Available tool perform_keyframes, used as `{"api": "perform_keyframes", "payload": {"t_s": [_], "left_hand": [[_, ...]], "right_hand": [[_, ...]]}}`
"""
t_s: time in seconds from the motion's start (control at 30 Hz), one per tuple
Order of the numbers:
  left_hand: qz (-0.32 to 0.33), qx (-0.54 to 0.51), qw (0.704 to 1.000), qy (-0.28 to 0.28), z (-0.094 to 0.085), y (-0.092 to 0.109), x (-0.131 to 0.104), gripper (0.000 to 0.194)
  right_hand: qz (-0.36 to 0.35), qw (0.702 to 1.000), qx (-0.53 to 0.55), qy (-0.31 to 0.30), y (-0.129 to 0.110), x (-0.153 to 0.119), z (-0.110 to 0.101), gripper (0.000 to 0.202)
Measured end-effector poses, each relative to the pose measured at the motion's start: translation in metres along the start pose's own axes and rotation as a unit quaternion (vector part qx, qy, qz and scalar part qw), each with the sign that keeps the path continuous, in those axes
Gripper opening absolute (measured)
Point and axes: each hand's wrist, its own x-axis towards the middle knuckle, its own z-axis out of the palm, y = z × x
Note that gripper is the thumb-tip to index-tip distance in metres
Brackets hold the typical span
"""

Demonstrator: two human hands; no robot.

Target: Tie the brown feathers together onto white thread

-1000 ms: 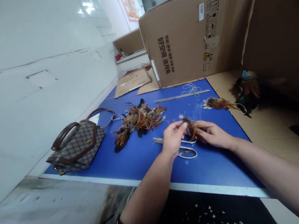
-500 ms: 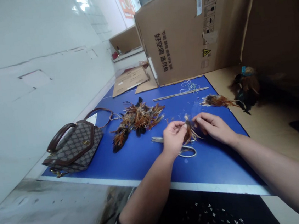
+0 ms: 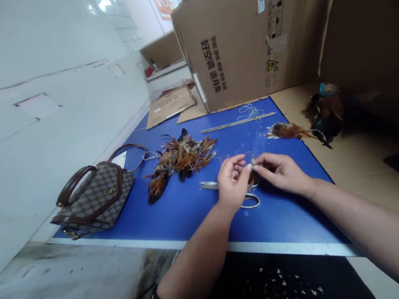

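Observation:
Between my two hands is a small bunch of brown feathers (image 3: pixel 252 181), mostly covered by my fingers. My left hand (image 3: pixel 232 181) pinches it from the left, thumb pressed in and the other fingers curled. From the right, my right hand (image 3: pixel 282 171) closes thumb and fingertips on the pale quill end of the same bunch. A pair of scissors (image 3: pixel 208 185) lies under my left hand, its blades pointing left and a handle loop showing below. To the left lies a loose pile of brown and black feathers (image 3: pixel 182 156).
A patterned handbag (image 3: pixel 99 195) stands at the left of the blue table (image 3: pixel 192 217). Thin sticks (image 3: pixel 237 122) and tangled string (image 3: pixel 250 111) lie behind my hands. Another feather bunch (image 3: pixel 288 130) rests at right. A large cardboard box (image 3: pixel 238 45) stands at the back.
My right hand has moved in to the left and now touches the bunch's quill end beside my left thumb. My left fingers have lifted and spread slightly. The view has shifted a little.

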Motion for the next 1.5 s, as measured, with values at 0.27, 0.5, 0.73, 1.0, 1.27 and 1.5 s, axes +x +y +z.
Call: {"api": "perform_keyframes", "payload": {"t_s": [0.27,0.5,0.73,1.0,1.27,1.5], "left_hand": [[0.150,0.105,0.981,-0.070,-0.0078,0.0083,0.0019,0.026],[0.051,0.035,0.995,-0.076,-0.0034,0.0012,0.0040,0.026],[0.029,0.014,0.997,-0.069,-0.0019,0.0049,0.0041,0.024],[0.047,0.012,0.998,-0.049,-0.0025,0.0046,0.0051,0.019],[0.091,0.043,0.993,-0.061,-0.0018,0.0042,0.0044,0.017],[0.077,0.045,0.995,-0.046,0.0011,0.0018,0.0036,0.019]], "right_hand": [[-0.019,0.999,-0.012,-0.033,-0.0037,-0.0019,0.0006,0.029],[-0.029,0.999,-0.018,-0.038,-0.0081,-0.0029,-0.0030,0.028],[-0.041,0.998,-0.019,-0.039,-0.0090,-0.0021,-0.0025,0.026],[-0.031,0.998,-0.036,-0.043,-0.0090,-0.0019,-0.0021,0.026],[-0.021,0.998,-0.037,-0.046,-0.0083,-0.0028,-0.0014,0.031],[-0.019,0.998,-0.031,-0.049,-0.0078,-0.0023,0.0000,0.031]]}}
